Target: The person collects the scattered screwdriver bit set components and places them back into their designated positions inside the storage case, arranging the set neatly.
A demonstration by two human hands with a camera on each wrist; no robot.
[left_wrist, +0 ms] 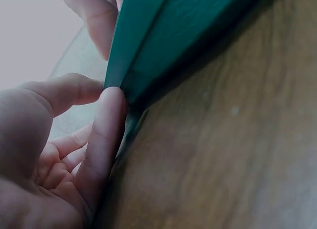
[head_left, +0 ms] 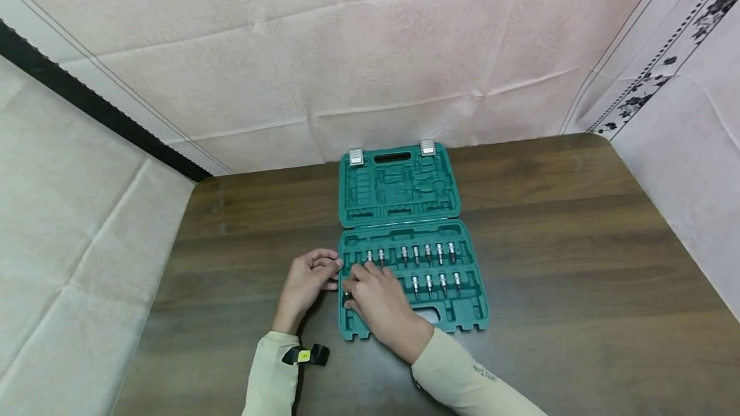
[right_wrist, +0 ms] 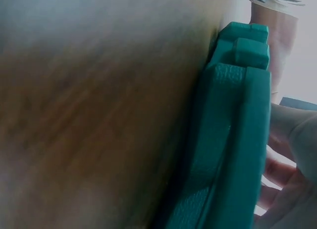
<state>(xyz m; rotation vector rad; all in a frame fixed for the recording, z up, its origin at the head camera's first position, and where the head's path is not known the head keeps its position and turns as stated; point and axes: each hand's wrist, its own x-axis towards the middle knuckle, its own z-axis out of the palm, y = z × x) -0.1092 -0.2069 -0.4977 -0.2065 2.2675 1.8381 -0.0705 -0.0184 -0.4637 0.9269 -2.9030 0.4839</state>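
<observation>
A green plastic tool case (head_left: pixel 400 226) lies open on the table, its lid folded back. Silver bit sockets (head_left: pixel 428 252) with dark tips fill moulded slots in two rows of its base. At the base's left edge, my left hand (head_left: pixel 306 281) holds the rim, thumb and a finger meeting at the green side wall (left_wrist: pixel 138 45) in the left wrist view. My right hand (head_left: pixel 381 307) reaches over the lower left of the base and pinches a small dark bit socket (head_left: pixel 347 298), mostly hidden by the fingers. The right wrist view shows the case's front edge (right_wrist: pixel 233 115) beside that hand.
The brown wooden table (head_left: pixel 566 262) extends on both sides of the case. Pale patterned cloth (head_left: pixel 370 50) hangs behind the far edge, close to the lid's two metal latches (head_left: pixel 427 147). A black strap device (head_left: pixel 306 355) sits on the left wrist.
</observation>
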